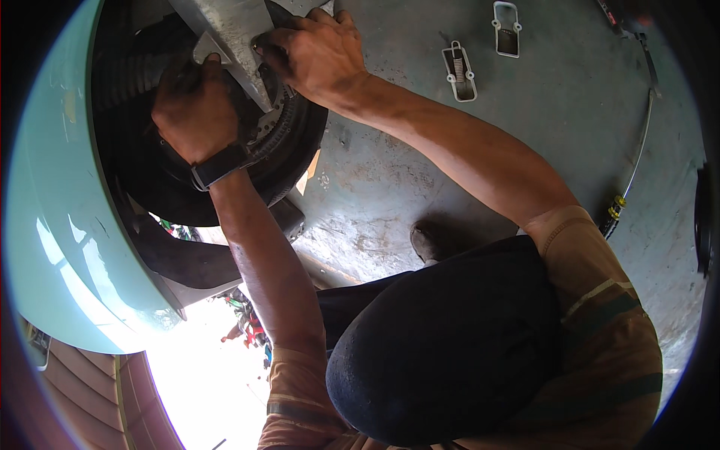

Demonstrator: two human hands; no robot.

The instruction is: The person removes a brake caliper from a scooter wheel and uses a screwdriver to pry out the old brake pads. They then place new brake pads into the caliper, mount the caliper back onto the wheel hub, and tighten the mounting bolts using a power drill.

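Note:
A pale grey, tapered metal part (238, 46) points down over a dark, wheel-like round assembly (180, 196). My left hand (196, 112), with a black band on the wrist, is closed at the part's left side, where a small tab sticks out. My right hand (321, 58) is bent over the right edge of the same part, its fingers curled against it. Some fingertips of both hands are hidden. Below the part's tip, a metal ring with small holes (281, 120) shows inside the round assembly.
A glossy light teal body panel (52, 225) curves along the left. On the grey floor (375, 180) lie two pale rectangular frames (471, 88) (496, 37), one with a spring. A cable with a yellow fitting (616, 206) lies at the right. A shoe (429, 241) stands near the middle.

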